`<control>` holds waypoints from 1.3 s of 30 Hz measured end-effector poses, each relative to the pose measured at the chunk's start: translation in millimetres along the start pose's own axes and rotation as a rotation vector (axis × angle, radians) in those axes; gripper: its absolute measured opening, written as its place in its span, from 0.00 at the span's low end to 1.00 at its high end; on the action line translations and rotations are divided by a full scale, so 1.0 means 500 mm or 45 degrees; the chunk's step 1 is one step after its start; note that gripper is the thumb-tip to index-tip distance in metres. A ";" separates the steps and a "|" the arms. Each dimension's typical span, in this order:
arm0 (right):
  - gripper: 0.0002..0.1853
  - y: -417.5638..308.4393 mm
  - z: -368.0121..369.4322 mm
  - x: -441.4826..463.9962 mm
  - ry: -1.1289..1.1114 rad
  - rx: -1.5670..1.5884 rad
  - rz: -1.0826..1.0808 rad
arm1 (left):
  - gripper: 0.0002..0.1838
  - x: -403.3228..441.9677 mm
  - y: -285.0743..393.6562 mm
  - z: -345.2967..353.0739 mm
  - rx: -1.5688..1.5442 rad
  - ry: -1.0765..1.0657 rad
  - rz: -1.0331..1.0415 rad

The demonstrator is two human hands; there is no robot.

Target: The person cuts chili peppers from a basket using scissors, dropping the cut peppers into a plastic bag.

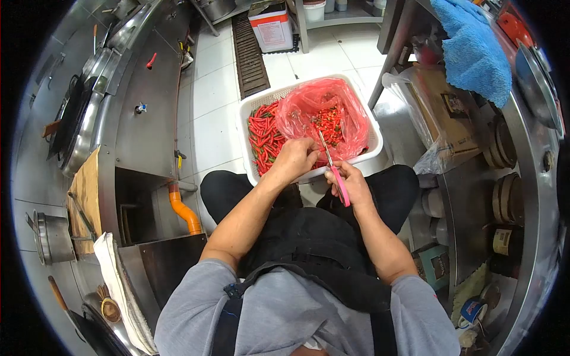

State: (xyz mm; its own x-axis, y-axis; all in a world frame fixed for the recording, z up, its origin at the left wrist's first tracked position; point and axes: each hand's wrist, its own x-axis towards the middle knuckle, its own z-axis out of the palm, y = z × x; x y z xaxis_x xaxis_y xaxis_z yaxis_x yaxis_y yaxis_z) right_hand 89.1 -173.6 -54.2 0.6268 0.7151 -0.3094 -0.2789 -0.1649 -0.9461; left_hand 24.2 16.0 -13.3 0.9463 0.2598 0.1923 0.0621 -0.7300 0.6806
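Observation:
My right hand [355, 185] is closed around the handles of pink-handled scissors [338, 181], their metal blades pointing away from me over a white plastic basket [244, 113]. Fingers pinched together, my left hand [295, 159] is close to the left side of the blades. What it pinches is too small and covered to make out. Whole red chili peppers [265, 133] fill the left part of the basket. To their right, a crumpled translucent red plastic bag [350, 104] lies open and holds cut chili pieces [328, 124].
Steel stove units [139, 107] line the left, with an orange pipe [185, 207] low down. Shelving with a plastic-wrapped cardboard box [454, 115] and a blue towel [475, 53] stands at right. A floor drain grate [249, 56] and white-red bucket [273, 29] are beyond the basket.

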 end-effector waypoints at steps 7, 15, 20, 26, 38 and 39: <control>0.21 0.001 -0.008 -0.023 0.021 0.069 0.072 | 0.09 0.004 -0.004 0.004 0.033 0.074 -0.116; 0.22 -0.007 0.007 -0.011 0.038 0.100 -0.008 | 0.09 0.008 0.015 0.019 -0.051 0.059 -0.001; 0.22 -0.011 -0.001 0.003 0.022 0.054 0.033 | 0.09 0.021 0.012 0.018 -0.025 0.039 -0.061; 0.23 -0.005 -0.016 -0.003 0.103 0.063 0.057 | 0.11 0.063 -0.040 0.020 0.177 0.100 -0.011; 0.22 -0.003 -0.017 -0.047 0.168 0.131 0.084 | 0.15 -0.038 -0.111 -0.087 0.578 -0.339 -0.431; 0.22 -0.004 -0.011 -0.045 0.163 0.130 0.085 | 0.15 -0.049 -0.097 -0.065 0.538 -0.351 -0.474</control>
State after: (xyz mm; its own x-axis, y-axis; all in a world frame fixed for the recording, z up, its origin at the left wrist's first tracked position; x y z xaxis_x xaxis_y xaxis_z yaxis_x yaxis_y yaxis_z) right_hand 79.5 -193.2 -46.1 0.6902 0.6113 -0.3873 -0.3917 -0.1346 -0.9102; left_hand -12.2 65.7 -28.1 0.8808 0.4131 -0.2316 0.4698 -0.8235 0.3181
